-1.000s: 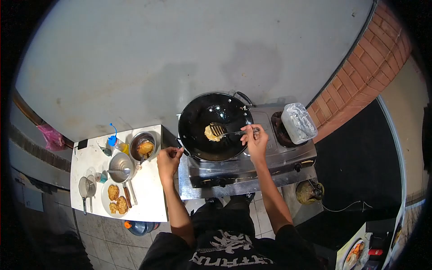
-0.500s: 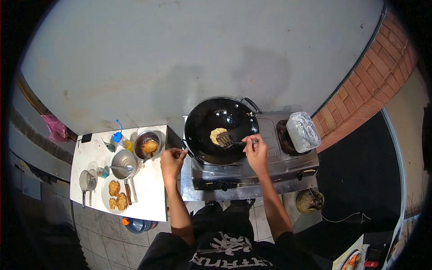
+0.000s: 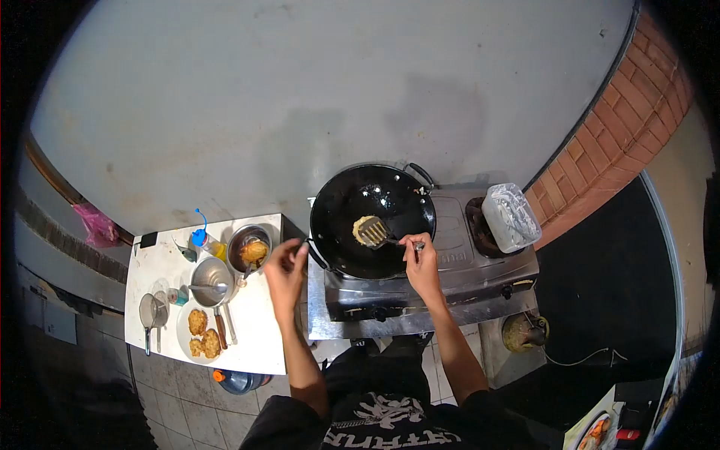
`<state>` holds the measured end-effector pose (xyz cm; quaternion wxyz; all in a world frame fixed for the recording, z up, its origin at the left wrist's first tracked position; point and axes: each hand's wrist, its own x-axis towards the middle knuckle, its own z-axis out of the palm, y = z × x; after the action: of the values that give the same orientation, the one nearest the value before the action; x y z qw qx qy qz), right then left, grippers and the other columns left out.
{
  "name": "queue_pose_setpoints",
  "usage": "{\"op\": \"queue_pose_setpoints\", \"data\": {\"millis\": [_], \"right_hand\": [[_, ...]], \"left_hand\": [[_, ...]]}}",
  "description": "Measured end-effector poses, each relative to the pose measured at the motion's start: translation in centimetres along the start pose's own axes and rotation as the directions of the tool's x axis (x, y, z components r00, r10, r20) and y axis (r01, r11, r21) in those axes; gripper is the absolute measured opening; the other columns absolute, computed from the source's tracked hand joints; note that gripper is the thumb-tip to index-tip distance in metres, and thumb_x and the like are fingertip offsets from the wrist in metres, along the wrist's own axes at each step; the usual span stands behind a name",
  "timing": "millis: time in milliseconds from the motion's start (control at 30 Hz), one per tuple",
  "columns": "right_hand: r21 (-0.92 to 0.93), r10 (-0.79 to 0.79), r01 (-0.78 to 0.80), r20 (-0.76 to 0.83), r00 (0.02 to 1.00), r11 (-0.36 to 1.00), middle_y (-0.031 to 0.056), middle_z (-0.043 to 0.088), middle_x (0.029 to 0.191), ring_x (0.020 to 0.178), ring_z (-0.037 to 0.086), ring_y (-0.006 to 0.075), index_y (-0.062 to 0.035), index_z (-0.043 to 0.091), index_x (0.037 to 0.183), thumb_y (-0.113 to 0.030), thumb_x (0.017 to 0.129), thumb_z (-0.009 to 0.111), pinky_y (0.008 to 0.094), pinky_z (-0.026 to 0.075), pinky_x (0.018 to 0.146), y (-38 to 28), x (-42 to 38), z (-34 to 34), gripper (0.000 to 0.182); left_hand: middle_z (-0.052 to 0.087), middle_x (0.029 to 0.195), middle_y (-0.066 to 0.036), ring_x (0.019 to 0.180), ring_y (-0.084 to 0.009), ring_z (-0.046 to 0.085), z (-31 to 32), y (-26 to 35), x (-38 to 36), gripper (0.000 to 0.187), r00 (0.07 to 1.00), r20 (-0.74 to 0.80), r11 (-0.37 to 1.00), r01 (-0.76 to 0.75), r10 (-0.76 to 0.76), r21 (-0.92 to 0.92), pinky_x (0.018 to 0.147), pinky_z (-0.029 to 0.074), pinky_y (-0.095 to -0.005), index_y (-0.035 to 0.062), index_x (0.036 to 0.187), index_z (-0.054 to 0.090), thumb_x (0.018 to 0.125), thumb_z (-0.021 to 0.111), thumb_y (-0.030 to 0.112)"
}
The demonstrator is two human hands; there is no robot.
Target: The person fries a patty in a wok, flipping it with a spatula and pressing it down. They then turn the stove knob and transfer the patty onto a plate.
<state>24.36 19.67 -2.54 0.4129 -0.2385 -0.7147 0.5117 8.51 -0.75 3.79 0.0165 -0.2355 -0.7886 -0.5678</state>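
In my right hand point(image 3: 422, 266) is a slotted spatula point(image 3: 373, 232), its head lying over a pale golden fritter point(image 3: 359, 228) and partly covering it. The fritter is inside a black wok point(image 3: 352, 255) on the stove. My left hand point(image 3: 285, 276) is just left of the wok, its fingers loosely bent and apart, close to the left wok handle point(image 3: 318, 255). I see nothing held in it.
A white table point(image 3: 255, 330) at left bears a plate of fritters point(image 3: 198, 322), a steel bowl point(image 3: 238, 244), a saucepan point(image 3: 201, 274), a strainer point(image 3: 148, 309) and an oil bottle point(image 3: 214, 246). A plastic container point(image 3: 512, 219) stands on the stove's right side point(image 3: 450, 225).
My left hand has come away from the wok handle a little and its fingers have parted. The spatula head has turned and shifted further over the fritter. The whole view has shifted slightly.
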Motion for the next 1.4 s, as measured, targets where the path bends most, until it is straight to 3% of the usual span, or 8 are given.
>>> {"op": "queue_pose_setpoints", "data": {"millis": [100, 167, 200, 367, 500, 700, 900, 1400], "right_hand": [[-0.037, 0.048, -0.047, 0.024, 0.999, 0.998, 0.0083, 0.065, 0.084, 0.061, 0.055, 0.0093, -0.001, 0.048, 0.095, -0.003, 0.094, 0.053, 0.0265, 0.044, 0.054, -0.6, 0.2, -0.1, 0.005], [-0.044, 0.046, -0.045, 0.03, 0.998, 0.998, 0.0085, 0.065, 0.084, 0.062, 0.055, 0.0096, -0.0009, 0.048, 0.094, -0.003, 0.093, 0.053, 0.0267, 0.044, 0.055, -1.0, 0.5, 0.2, 0.005], [-0.056, 0.049, -0.047, 0.037, 0.998, 0.997, 0.0087, 0.065, 0.085, 0.062, 0.055, 0.0098, -0.0009, 0.049, 0.094, -0.002, 0.093, 0.053, 0.0268, 0.044, 0.055, -1.1, 0.5, 0.3, 0.004], [-0.024, 0.07, -0.068, 0.061, 0.996, 0.997, 0.0068, 0.063, 0.084, 0.062, 0.054, 0.0089, -0.0012, 0.05, 0.094, -0.001, 0.093, 0.053, 0.0249, 0.045, 0.057, -1.3, 0.5, 0.1, 0.004], [0.08, 0.098, -0.101, 0.035, 0.995, 0.992, 0.0038, 0.061, 0.08, 0.062, 0.052, 0.006, -0.0015, 0.052, 0.094, -0.003, 0.093, 0.055, 0.022, 0.042, 0.055, -1.2, 0.3, 0.0, 0.004], [0.053, 0.095, -0.096, 0.034, 0.995, 0.994, -0.0001, 0.053, 0.063, 0.058, 0.047, 0.0042, -0.0005, 0.058, 0.081, -0.008, 0.091, 0.061, 0.0213, 0.037, 0.052, -0.5, 1.0, -0.2, 0.013], [-0.126, 0.031, -0.012, 0.149, 0.988, 0.992, 0.0103, 0.048, 0.053, 0.049, 0.041, 0.0098, 0.0043, 0.051, 0.064, -0.015, 0.09, 0.062, 0.0337, 0.031, 0.047, 0.1, 2.9, -0.9, 0.034], [-0.21, 0.019, 0.039, 0.267, 0.963, 0.977, 0.0213, 0.049, 0.054, 0.042, 0.045, 0.0182, 0.0049, 0.051, 0.063, -0.008, 0.086, 0.06, 0.037, 0.034, 0.046, -1.2, 5.7, -1.7, 0.028]], "left_hand": [[0.046, 0.069, 0.004, 0.055, -0.006, 0.037, -2.0, -0.4, 0.6, 0.024, 0.988, -0.139, 0.957, -0.106, 0.07, -0.271, 0.05, 0.032, -0.0213, -0.002, 0.102, 0.066, 0.094, 0.06, 0.02], [0.04, 0.067, 0.005, 0.053, -0.0036, 0.03, -3.7, 0.1, 0.4, 0.031, 0.984, -0.019, 0.668, 0.105, -0.175, -0.736, 0.048, 0.024, -0.0207, -0.0019, 0.104, 0.064, 0.099, 0.051, 0.026], [0.034, 0.064, 0.007, 0.053, -0.0023, 0.025, -3.9, -0.4, 0.6, 0.036, 0.986, -0.007, 0.62, 0.101, -0.169, -0.778, 0.048, 0.019, -0.0205, -0.0016, 0.104, 0.063, 0.101, 0.047, 0.031], [0.037, 0.061, 0.009, 0.055, -0.0012, 0.027, -3.7, -2.8, -0.8, 0.028, 0.957, 0.071, 0.817, 0.277, -0.281, -0.505, 0.049, 0.02, -0.0201, 0.0029, 0.097, 0.066, 0.098, 0.055, 0.029], [0.058, 0.08, 0.005, 0.07, -0.0021, 0.048, -2.4, -4.3, -2.1, 0.018, 0.973, 0.097, 0.912, 0.232, -0.211, -0.338, 0.063, 0.036, -0.0162, -0.0001, 0.096, 0.066, 0.094, 0.061, 0.017], [0.052, 0.069, 0.006, 0.061, -0.0013, 0.042, 0.3, -2.9, -4.4, 0.012, 0.991, 0.05, 0.964, 0.132, -0.124, -0.23, 0.053, 0.033, -0.018, 0.0008, 0.096, 0.066, 0.09, 0.064, 0.011], [0.048, 0.064, 0.004, 0.057, -0.0024, 0.041, 1.7, -2.3, -5.5, 0.017, 0.991, -0.069, 0.992, 0.111, -0.116, -0.065, 0.051, 0.033, -0.0187, -0.0005, 0.094, 0.067, 0.088, 0.068, 0.015], [0.051, 0.07, 0.003, 0.059, -0.0034, 0.043, 2.6, 0.7, -8.2, 0.023, 0.933, -0.141, 0.939, 0.34, -0.331, 0.047, 0.052, 0.035, -0.0194, -0.0006, 0.102, 0.067, 0.088, 0.068, 0.018]]}}
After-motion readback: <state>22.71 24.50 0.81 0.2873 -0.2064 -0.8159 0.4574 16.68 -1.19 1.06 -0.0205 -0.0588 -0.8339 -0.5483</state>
